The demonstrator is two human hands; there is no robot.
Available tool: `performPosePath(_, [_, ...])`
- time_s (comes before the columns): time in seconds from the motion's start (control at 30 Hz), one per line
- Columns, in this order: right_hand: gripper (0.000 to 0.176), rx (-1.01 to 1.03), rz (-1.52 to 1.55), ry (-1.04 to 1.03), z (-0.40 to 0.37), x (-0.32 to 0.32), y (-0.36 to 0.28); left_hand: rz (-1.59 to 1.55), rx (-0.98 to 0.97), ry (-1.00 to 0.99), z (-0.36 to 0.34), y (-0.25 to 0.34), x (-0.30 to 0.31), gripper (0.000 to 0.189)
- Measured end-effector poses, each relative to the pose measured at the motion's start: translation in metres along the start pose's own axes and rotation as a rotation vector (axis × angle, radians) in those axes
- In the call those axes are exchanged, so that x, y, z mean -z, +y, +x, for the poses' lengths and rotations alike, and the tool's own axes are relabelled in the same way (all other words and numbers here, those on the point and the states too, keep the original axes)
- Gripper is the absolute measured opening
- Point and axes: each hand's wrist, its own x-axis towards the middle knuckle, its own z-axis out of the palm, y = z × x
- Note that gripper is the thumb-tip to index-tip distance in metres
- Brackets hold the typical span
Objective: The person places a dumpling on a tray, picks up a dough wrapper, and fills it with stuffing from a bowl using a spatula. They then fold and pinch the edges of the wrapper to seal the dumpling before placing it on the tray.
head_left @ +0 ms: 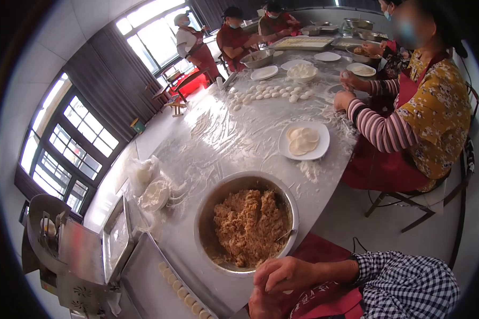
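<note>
Here, at the bottom edge of the view, the person's right hand lies over the left hand, and the two are pressed together. The fingers of both are curled shut, and a small pale piece shows between them. What this piece is, I cannot tell.

At 11 o'clock from the hands, just beside them, stands a metal bowl. It is nearly full with brownish minced filling. The bowl rests on a table covered with clear plastic film and dusted with flour.

At 9 o'clock from the hands is a metal tray with one row of pale rounds along its near side.

At 12 o'clock from the bowl, well apart, a white plate carries a few flat round wrappers. Farther at 12 o'clock many small dough balls lie on the film.

At 2 o'clock from the bowl a co-worker in a yellow flowered top with striped sleeves and a red apron sits at the table, both hands near the edge.
</note>
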Motion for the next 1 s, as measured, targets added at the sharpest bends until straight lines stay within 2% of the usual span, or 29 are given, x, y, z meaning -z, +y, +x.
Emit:
performPosePath(0.03, [0.012, -0.016, 0.010, 0.004, 0.000, 0.000, -0.001, 0.004, 0.000, -0.005, 0.001, -0.004, 0.004, 0.044])
performPosePath(0.1, [0.012, -0.052, 0.014, -0.006, 0.003, 0.002, -0.008, -0.147, -0.142, -0.191, 0.003, -0.009, 0.008, 0.043])
performPosePath(0.13, [0.013, -0.090, 0.022, -0.019, 0.004, 0.002, -0.011, -0.145, -0.140, -0.192, 0.001, -0.007, 0.003, 0.043])
performPosePath(0.2, [0.013, -0.041, 0.033, -0.024, 0.000, 0.002, -0.002, 0.158, -0.066, 0.031, -0.006, -0.002, -0.009, 0.043])
performPosePath(0.23, [0.013, 0.008, 0.043, -0.033, -0.001, 0.001, 0.000, 0.157, -0.064, 0.032, -0.006, -0.003, -0.009, 0.043])
performPosePath(0.3, [0.012, 0.014, 0.040, -0.031, -0.002, 0.001, 0.002, -0.138, -0.004, 0.035, -0.004, -0.004, -0.007, 0.041])
performPosePath(0.33, [0.011, 0.023, 0.034, -0.028, -0.002, 0.000, 0.002, -0.137, -0.004, 0.038, -0.003, -0.006, -0.004, 0.041])
performPosePath(0.4, [0.012, 0.015, 0.016, -0.013, -0.002, 0.000, 0.001, -0.265, -0.050, -0.123, 0.000, -0.010, 0.003, 0.040])
performPosePath(0.43, [0.012, 0.007, -0.003, 0.003, -0.001, -0.001, -0.001, -0.266, -0.050, -0.121, 0.000, -0.014, 0.008, 0.040])
performPosePath(0.5, [0.012, -0.034, 0.000, 0.012, 0.003, 0.000, -0.010, -0.017, -0.095, 0.096, 0.001, -0.019, 0.011, 0.040])
performPosePath(0.57, [0.012, -0.078, 0.004, 0.021, 0.003, 0.000, -0.010, -0.069, -0.056, 0.163, 0.000, -0.016, 0.007, 0.040])
performPosePath(0.63, [0.013, 0.046, -0.005, -0.014, 0.000, 0.000, 0.001, -0.122, -0.015, 0.231, 0.000, -0.017, 0.008, 0.040])
performPosePath(0.7, [0.014, 0.060, -0.023, -0.024, -0.003, -0.001, 0.005, -0.198, -0.051, 0.063, 0.003, -0.023, 0.019, 0.040])
performPosePath(0.73, [0.016, 0.076, -0.042, -0.031, -0.003, -0.002, 0.006, -0.201, -0.049, 0.071, 0.003, -0.019, 0.015, 0.040])
performPosePath(0.8, [0.016, 0.036, -0.054, -0.015, 0.000, -0.002, -0.002, -0.353, -0.109, -0.052, 0.007, -0.014, 0.004, 0.035])
performPosePath(0.87, [0.015, -0.005, -0.063, 0.021, 0.003, -0.001, -0.010, -0.408, -0.075, -0.028, 0.009, -0.020, 0.016, 0.039])
performPosePath(0.9, [0.014, 0.037, -0.068, 0.012, 0.000, 0.000, -0.003, -0.459, -0.044, -0.008, 0.004, -0.024, 0.022, 0.044])
performPosePath(0.93, [0.013, 0.037, -0.063, 0.019, -0.001, 0.000, 0.000, -0.311, -0.110, -0.034, 0.005, -0.017, 0.012, 0.040])
performPosePath(0.97, [0.011, 0.034, -0.052, 0.028, -0.001, -0.001, 0.001, -0.322, -0.095, 0.014, 0.005, -0.014, 0.010, 0.040])
performPosePath(1.0, [0.011, 0.009, -0.046, 0.031, 0.000, -0.001, -0.001, -0.305, -0.126, -0.032, 0.005, -0.013, 0.010, 0.040])
